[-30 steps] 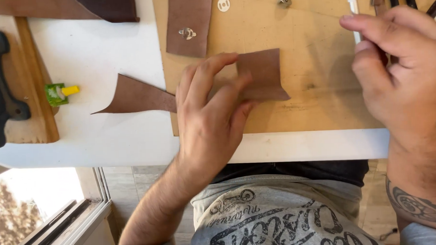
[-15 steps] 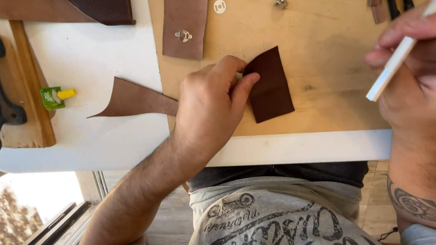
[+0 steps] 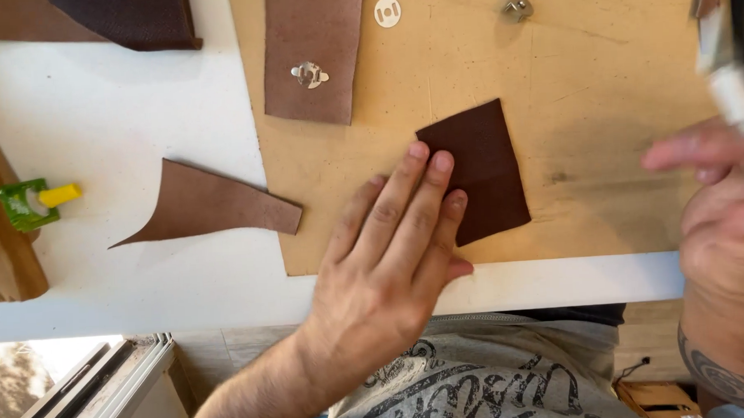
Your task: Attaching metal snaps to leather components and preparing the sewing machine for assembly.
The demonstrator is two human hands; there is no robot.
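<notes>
My left hand (image 3: pixel 394 249) lies flat, fingers together, pressing the lower left part of a small dark brown leather piece (image 3: pixel 484 165) onto a tan wooden board (image 3: pixel 584 144). My right hand (image 3: pixel 723 221) is blurred at the right edge and grips a white pen-like tool (image 3: pixel 726 73) that points up and away from the leather.
A tan leather strap with a metal snap (image 3: pixel 310 54) lies on the board's far left. A white round snap part (image 3: pixel 387 11) and a metal clasp (image 3: pixel 516 7) sit at the board's far edge. A curved leather offcut (image 3: pixel 207 206), a small green and yellow bottle (image 3: pixel 34 202) and dark leather (image 3: pixel 126 20) lie on the white table.
The leather piece was flipped from its light side to its dark side and laid flat. My left hand opened out flat on it. My right hand lifted the white tool upward.
</notes>
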